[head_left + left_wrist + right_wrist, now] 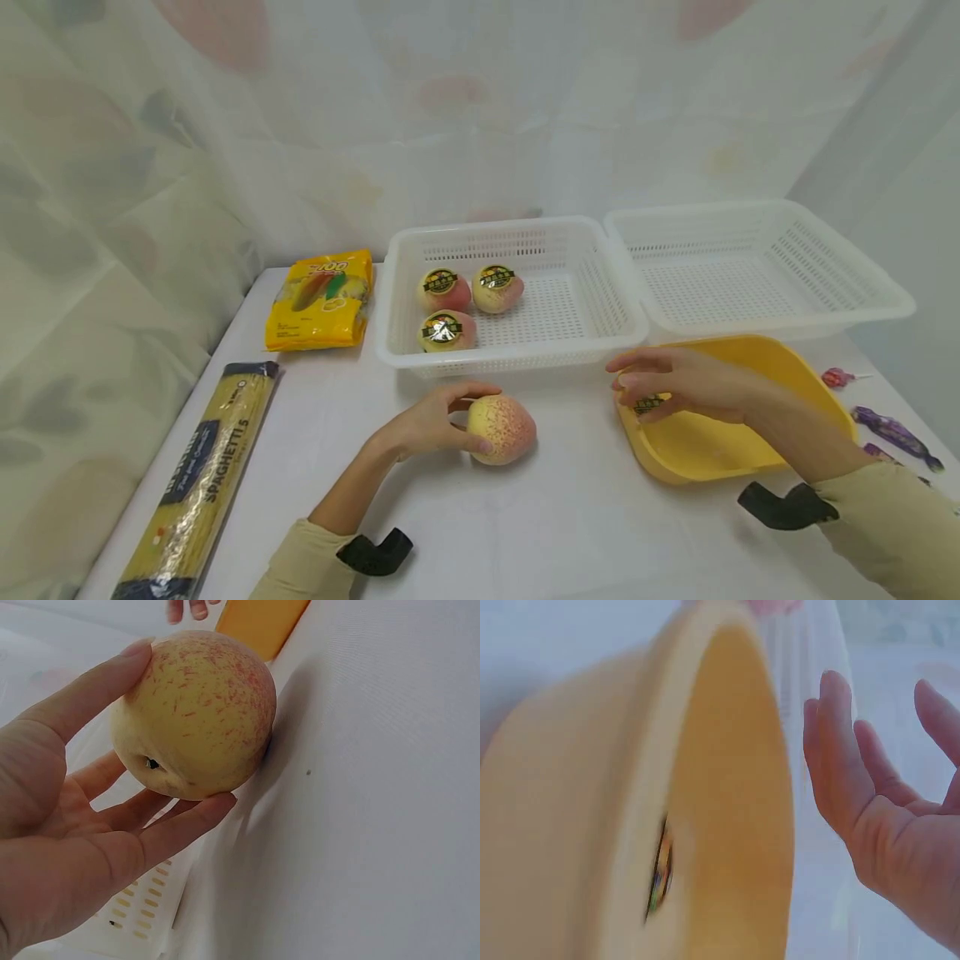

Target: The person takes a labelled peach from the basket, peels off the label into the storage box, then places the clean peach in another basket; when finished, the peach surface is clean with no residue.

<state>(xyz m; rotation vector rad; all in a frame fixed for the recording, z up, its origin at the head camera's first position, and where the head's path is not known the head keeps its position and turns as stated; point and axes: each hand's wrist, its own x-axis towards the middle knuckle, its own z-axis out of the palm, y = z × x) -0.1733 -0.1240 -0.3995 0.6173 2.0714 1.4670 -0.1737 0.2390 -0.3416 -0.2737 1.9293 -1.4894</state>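
White tabletop point(570, 533) holds spaghetti point(201, 475) left of the peach point(502, 427), baskets point(517, 358) behind.

Long sleeves of plain beige cloth are worn on both arms. The left sleeve point(303, 562) is seen well to the left of the yellow basin point(697, 450), the right sleeve point(892, 521) just in front of its near right corner. A black, angular, bent piece is worn at each cuff: the left black piece point(375, 553) is placed well apart from the basin, the right black piece point(786, 508) near its front edge.
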